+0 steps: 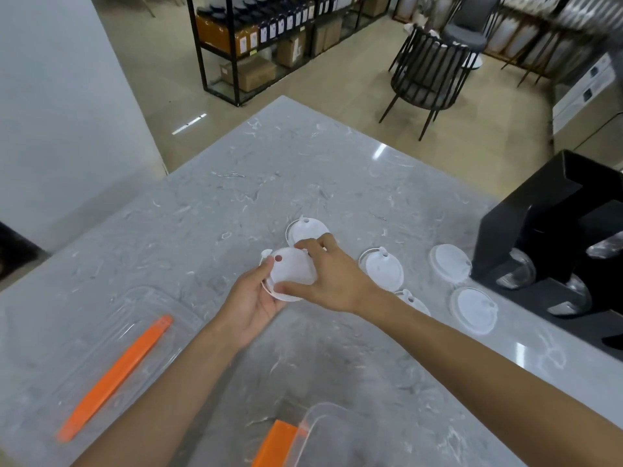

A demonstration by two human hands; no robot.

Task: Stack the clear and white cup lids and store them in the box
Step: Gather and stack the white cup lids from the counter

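Both hands, left hand (pixel 251 299) and right hand (pixel 332 276), grip a small lid stack (pixel 291 273) above the worktop (pixel 236 197), five loose lids (pixel 384 269) lie toward three o'clock, and the clear box (pixel 337 433) at six o'clock appears unfilled: early stage.

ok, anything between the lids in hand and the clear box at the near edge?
Nothing visible. Both hands, left and right, hold the white round plastic lid stack above bare grey marble counter. The clear plastic box with orange clip sits nearer, with open counter between; only the forearms cross that stretch.
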